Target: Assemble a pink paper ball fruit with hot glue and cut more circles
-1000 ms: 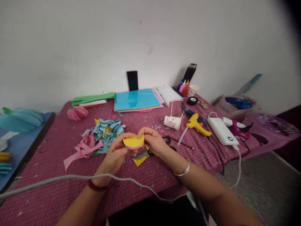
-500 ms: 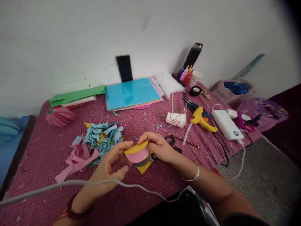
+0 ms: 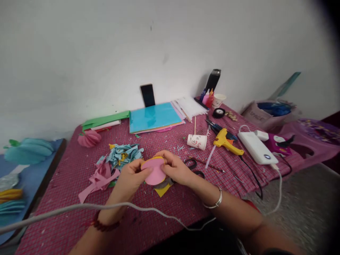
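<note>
Between my hands is a round piece of pink paper [image 3: 154, 172] with a yellow edge showing behind it. My left hand [image 3: 132, 179] pinches its left side, thumb on the pink face. On the right edge, my right hand [image 3: 176, 170] grips it between thumb and fingers. Just below lies a yellow paper scrap [image 3: 163, 190], partly covered by a greyish piece. Dark-handled scissors [image 3: 191, 164] rest by my right hand, their blades mostly hidden. Left of my hands lie pink paper strips [image 3: 102, 177] and a heap of blue paper scraps [image 3: 124, 154].
A yellow glue gun [image 3: 224, 141], a tipped paper cup [image 3: 197, 141] and a white power bank [image 3: 256, 148] occupy the right side. Blue sheets [image 3: 155, 117], a phone [image 3: 148, 95] and a pink paper pumpkin [image 3: 89, 138] are farther back. A white cable [image 3: 127, 204] crosses in front of me.
My left hand has closed onto the paper's left side; before, its thumb was apart. The paper has turned so its pink face shows more fully. The view has shifted upward and left.
</note>
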`<state>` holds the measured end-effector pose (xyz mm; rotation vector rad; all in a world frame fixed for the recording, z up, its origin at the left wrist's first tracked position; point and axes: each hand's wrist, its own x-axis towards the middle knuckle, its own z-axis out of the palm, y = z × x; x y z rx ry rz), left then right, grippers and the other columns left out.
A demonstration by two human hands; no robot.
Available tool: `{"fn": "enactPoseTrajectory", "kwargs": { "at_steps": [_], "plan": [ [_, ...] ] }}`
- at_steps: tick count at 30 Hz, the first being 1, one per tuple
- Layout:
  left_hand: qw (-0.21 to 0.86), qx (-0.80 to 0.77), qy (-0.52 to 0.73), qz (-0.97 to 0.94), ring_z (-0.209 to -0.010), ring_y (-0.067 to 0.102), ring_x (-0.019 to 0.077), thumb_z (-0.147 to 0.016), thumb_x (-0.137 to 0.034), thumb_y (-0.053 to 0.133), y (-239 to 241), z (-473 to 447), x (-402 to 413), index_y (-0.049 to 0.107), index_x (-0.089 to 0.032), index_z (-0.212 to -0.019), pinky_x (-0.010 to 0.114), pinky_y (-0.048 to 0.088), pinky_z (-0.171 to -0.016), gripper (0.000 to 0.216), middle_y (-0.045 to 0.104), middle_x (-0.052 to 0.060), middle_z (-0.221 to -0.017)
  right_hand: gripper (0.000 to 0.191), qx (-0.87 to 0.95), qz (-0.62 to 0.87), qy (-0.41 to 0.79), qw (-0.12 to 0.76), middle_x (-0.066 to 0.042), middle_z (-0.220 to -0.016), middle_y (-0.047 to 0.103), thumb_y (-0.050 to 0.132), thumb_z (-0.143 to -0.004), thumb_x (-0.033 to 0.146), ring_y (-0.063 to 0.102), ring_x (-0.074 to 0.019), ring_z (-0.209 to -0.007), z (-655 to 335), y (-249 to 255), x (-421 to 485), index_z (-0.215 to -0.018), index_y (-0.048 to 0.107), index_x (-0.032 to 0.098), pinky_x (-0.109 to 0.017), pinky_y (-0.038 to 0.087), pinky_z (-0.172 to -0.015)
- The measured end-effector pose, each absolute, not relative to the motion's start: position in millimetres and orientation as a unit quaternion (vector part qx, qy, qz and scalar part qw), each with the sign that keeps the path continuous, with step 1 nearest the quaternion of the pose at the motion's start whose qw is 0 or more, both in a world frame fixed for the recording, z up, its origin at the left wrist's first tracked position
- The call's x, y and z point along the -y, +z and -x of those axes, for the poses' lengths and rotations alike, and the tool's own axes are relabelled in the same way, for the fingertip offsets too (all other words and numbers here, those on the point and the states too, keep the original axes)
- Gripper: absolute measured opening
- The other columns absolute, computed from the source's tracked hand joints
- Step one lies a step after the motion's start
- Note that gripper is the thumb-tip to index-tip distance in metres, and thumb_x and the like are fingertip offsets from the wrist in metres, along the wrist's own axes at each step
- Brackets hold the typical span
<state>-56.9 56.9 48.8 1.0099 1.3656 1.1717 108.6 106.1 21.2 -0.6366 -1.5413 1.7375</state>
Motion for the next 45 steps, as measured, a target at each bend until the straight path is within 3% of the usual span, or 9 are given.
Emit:
{"fn": "enactPoseTrajectory", "kwargs": {
  "at_steps": [7,12,18,22,27,32,35,40,45],
  "plan": [
    [0.564,-0.511,0.607,-0.230,-0.063,0.066,0.0161,-0.052,-0.024,0.087,37.5,28.2,-48.7,0.072,-0.013,-0.082,0.025,0.054,-0.061,0.036,0.072,0.003,-0.070,0.030,0.610,0.248,0.652,0.377,0.004,-0.078,0.052,0.047,-0.072,0.010,0.047,-0.0105,-0.065,-104.4,16.8,-99.9,-0.100,0.054,0.019,-0.020,0.037,-0.056],
    [0.562,-0.507,0.608,-0.240,-0.071,0.071,0.0216,-0.054,-0.028,0.087,25.4,26.7,-47.5,0.074,-0.012,-0.085,0.029,0.058,-0.066,0.037,0.073,0.006,-0.069,0.010,0.647,0.295,0.603,0.361,0.004,-0.071,0.046,0.049,-0.087,0.026,0.043,-0.0107,-0.062,-101.5,10.3,-99.7,-0.092,0.053,0.018,-0.021,0.033,-0.054],
    [0.550,-0.526,0.603,-0.237,-0.075,0.071,0.0207,-0.054,-0.025,0.087,15.3,30.8,-44.2,0.074,-0.014,-0.095,0.028,0.058,-0.068,0.045,0.076,0.007,-0.080,0.021,0.723,0.347,0.511,0.308,0.004,-0.065,0.042,0.051,-0.088,0.030,0.041,-0.0105,-0.061,-99.5,5.4,-102.4,-0.071,0.046,0.019,-0.022,0.031,-0.053],
    [0.535,-0.522,0.630,-0.210,-0.068,0.069,0.0163,-0.058,-0.032,0.086,12.9,34.8,-42.3,0.073,-0.015,-0.095,0.021,0.054,-0.058,0.043,0.075,0.005,-0.080,0.018,0.682,0.326,0.582,0.299,0.003,-0.065,0.045,0.050,-0.089,0.030,0.043,-0.0098,-0.058,-98.1,3.3,-102.9,-0.076,0.052,0.017,-0.021,0.032,-0.051],
    [0.639,-0.415,0.633,-0.137,-0.045,0.055,0.0108,-0.066,-0.055,0.075,17.6,51.6,-39.4,0.071,-0.014,-0.079,0.019,0.041,-0.037,0.044,0.068,0.003,-0.064,0.023,0.598,0.325,0.661,0.316,0.004,-0.065,0.048,0.052,-0.088,0.037,0.040,-0.0070,-0.049,-99.7,3.3,-104.1,-0.090,0.057,0.015,-0.019,0.033,-0.046],
    [0.661,-0.366,0.637,-0.154,-0.042,0.048,0.0061,-0.063,-0.036,0.085,15.7,54.2,-35.9,0.068,-0.015,-0.073,0.016,0.040,-0.039,0.028,0.060,-0.003,-0.057,0.038,0.579,0.315,0.684,0.313,0.004,-0.066,0.050,0.058,-0.084,0.050,0.039,-0.0060,-0.049,-100.9,-0.2,-104.7,-0.092,0.060,0.014,-0.018,0.032,-0.045],
    [0.659,-0.378,0.629,-0.167,-0.049,0.052,0.0083,-0.062,-0.034,0.085,11.0,49.9,-34.3,0.066,-0.018,-0.073,0.018,0.044,-0.045,0.027,0.061,-0.001,-0.062,0.041,0.580,0.310,0.690,0.300,0.004,-0.065,0.050,0.059,-0.083,0.055,0.041,-0.0067,-0.050,-102.1,-2.4,-104.2,-0.093,0.062,0.015,-0.019,0.033,-0.045],
    [0.644,-0.423,0.617,-0.160,-0.059,0.058,0.0136,-0.062,-0.035,0.083,7.5,51.8,-33.9,0.068,-0.020,-0.080,0.022,0.046,-0.049,0.028,0.067,0.003,-0.074,0.037,0.605,0.303,0.672,0.301,0.002,-0.068,0.051,0.056,-0.085,0.052,0.044,-0.0090,-0.055,-104.5,2.1,-103.7,-0.089,0.059,0.016,-0.022,0.037,-0.050],
    [0.647,-0.428,0.603,-0.187,-0.057,0.058,0.0144,-0.069,-0.038,0.077,7.6,54.2,-36.8,0.073,-0.019,-0.090,0.023,0.046,-0.046,0.028,0.068,0.004,-0.074,0.026,0.690,0.339,0.557,0.315,0.003,-0.066,0.044,0.051,-0.088,0.040,0.040,-0.0102,-0.059,-104.4,8.3,-103.6,-0.077,0.053,0.017,-0.022,0.033,-0.052]
  ]
}}
